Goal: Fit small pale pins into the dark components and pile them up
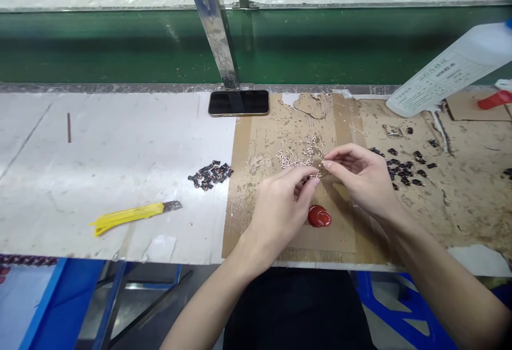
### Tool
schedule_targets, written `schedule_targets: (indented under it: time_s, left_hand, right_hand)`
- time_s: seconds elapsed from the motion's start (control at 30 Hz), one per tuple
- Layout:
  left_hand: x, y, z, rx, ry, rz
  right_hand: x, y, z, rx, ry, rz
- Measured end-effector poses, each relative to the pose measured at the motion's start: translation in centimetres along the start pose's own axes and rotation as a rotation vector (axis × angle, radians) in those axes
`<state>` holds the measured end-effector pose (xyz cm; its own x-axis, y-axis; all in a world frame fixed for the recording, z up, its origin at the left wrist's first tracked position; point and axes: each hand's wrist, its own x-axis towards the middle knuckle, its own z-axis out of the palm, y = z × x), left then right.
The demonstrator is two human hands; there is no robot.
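My left hand (pixel 282 200) pinches a small dark piece with pale bits on it between thumb and fingertips. Just right of it, my right hand (pixel 362 176) has thumb and forefinger pressed together around something tiny, too small to name. Behind the fingertips, a scatter of tiny pinkish beads (pixel 294 158) lies on the cardboard (pixel 260 222). A blob of glossy red paste (pixel 319 216) sits below my hands. To the left is a pile of small black pieces (pixel 210 175), and beyond my right hand more black pieces (pixel 405 171) lie spread out.
A yellow utility knife (pixel 132 217) lies on the left with its blade out. A phone (pixel 239 103) rests at the back by the metal post (pixel 218 30). A large white bottle (pixel 444 75) leans at the right, near a red nozzle (pixel 495 100).
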<state>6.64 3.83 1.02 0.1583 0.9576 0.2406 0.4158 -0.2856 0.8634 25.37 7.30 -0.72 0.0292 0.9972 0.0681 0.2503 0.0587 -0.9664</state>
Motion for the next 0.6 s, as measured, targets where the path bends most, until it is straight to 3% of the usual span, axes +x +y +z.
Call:
schedule_targets:
  time_s: [0.27, 0.43, 0.6]
  left_hand:
    - [1.6, -0.5, 1.3, 0.041, -0.001, 0.079]
    - [1.0, -0.1, 1.3, 0.044, 0.065, 0.154]
    - [0.4, 0.1, 0.8, 0.097, 0.107, 0.225]
  right_hand:
    - [-0.5, -0.3, -0.5, 0.120, -0.032, 0.040]
    - [-1.6, -1.0, -0.2, 0.366, -0.030, 0.181]
    - [-2.5, -1.8, -0.2, 0.350, -0.023, 0.166]
